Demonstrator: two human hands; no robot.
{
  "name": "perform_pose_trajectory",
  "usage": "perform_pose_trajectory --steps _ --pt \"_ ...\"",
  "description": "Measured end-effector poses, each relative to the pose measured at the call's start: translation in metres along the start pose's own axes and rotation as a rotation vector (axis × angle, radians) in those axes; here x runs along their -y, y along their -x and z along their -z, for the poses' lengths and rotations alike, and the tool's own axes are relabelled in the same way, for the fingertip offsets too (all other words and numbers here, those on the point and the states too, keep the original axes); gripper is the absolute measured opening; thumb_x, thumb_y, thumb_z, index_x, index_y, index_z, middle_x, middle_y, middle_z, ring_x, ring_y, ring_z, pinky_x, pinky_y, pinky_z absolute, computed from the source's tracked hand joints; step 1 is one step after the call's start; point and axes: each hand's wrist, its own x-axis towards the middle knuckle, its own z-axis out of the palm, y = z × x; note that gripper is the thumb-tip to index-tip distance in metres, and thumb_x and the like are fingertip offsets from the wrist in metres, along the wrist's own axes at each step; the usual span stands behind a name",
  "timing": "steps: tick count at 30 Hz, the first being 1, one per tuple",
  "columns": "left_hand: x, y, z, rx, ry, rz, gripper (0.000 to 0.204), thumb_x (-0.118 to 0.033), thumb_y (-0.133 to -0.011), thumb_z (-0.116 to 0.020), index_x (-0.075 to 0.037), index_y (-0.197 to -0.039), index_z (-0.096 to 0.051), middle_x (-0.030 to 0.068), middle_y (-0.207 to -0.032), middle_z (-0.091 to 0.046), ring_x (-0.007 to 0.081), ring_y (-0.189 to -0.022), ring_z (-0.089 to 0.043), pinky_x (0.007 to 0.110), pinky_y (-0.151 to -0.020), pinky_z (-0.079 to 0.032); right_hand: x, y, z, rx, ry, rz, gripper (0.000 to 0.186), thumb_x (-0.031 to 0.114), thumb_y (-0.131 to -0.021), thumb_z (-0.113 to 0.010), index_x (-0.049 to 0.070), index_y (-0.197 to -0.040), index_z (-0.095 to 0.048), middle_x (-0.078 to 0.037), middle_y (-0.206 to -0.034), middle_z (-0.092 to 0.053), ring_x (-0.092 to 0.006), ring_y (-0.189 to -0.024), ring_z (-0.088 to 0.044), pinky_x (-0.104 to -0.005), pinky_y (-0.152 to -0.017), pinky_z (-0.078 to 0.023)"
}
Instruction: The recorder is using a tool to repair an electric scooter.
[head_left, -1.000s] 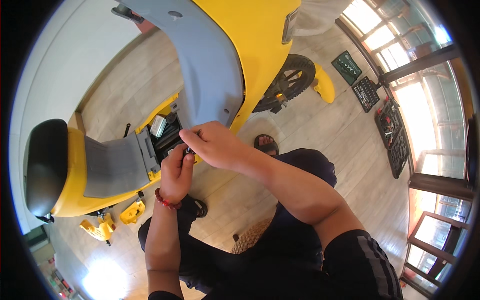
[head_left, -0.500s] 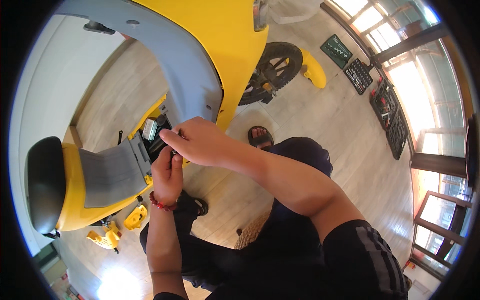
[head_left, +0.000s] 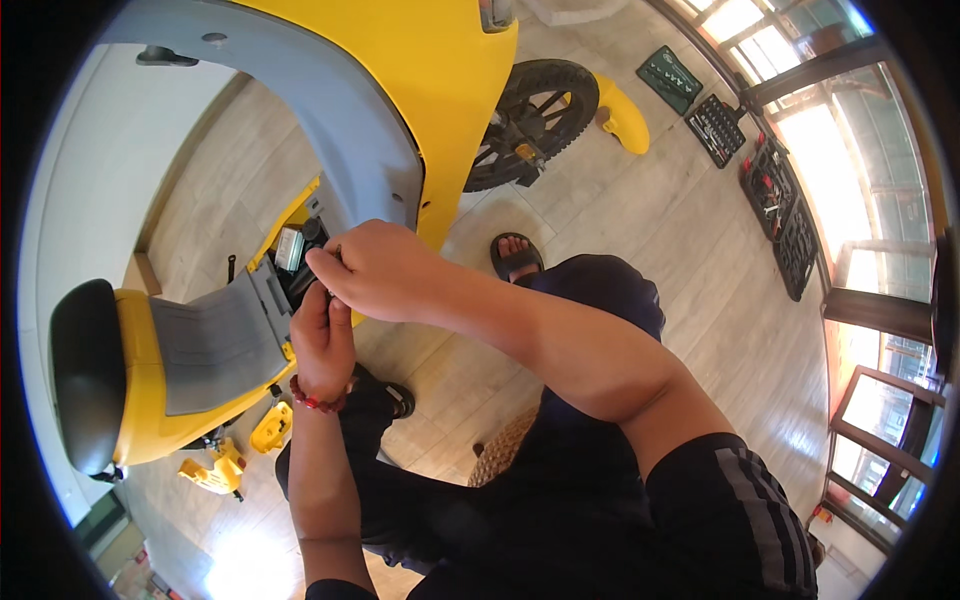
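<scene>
My left hand [head_left: 323, 345] and my right hand [head_left: 372, 268] meet above the open floorboard compartment [head_left: 296, 262] of a yellow scooter [head_left: 430, 70]. Both are closed, the right one with its fingers curled over, the left one pinching with thumb and forefinger just below. Whatever lies between them is mostly hidden; only small dark bits show at the fingertips. Inside the compartment sit a pale boxy part [head_left: 290, 248] and a dark round-ended part [head_left: 314, 232]. A grey inner panel [head_left: 330, 110] rises beyond my hands, and the grey footboard [head_left: 215, 345] extends to the left.
Left stands the scooter's black seat [head_left: 88, 375]. Yellow body pieces [head_left: 270, 428] lie on the floor below it. The front wheel [head_left: 540, 115] and a yellow fender [head_left: 625, 118] are up ahead. Tool cases [head_left: 715, 130] line the window wall at right.
The view has shifted slightly, so the scooter sits a little further left and up. My hands remain together at the compartment, with only a small change in finger position.
</scene>
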Motion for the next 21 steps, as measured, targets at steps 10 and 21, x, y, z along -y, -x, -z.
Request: perform_pose_trajectory --steps 10,21 --pt "0.004 0.000 -0.003 -0.005 0.018 -0.006 0.029 -0.020 -0.096 -0.047 0.005 -0.109 -0.053 0.0043 -0.080 -0.061 0.0096 -0.073 -0.051 0.025 -0.065 -0.044 -0.002 -0.001 -0.003 -0.033 0.105 0.034 0.048 0.034 -0.090 -0.039 0.004 -0.063 -0.064 -0.015 -0.065 -0.063 -0.0335 -0.066 -0.062 -0.0428 -0.066 -0.050" --pt "0.026 -0.008 -0.015 0.120 0.285 -0.037 0.029 -0.011 -0.093 -0.050 0.002 -0.119 -0.048 0.0087 -0.116 -0.057 0.0141 -0.102 -0.055 0.025 -0.085 -0.045 0.002 0.003 0.010 -0.037 0.245 0.012 0.046 0.040 -0.089 -0.043 0.005 -0.076 -0.070 -0.020 -0.072 -0.064 -0.0374 -0.074 -0.064 -0.0439 -0.076 -0.049"
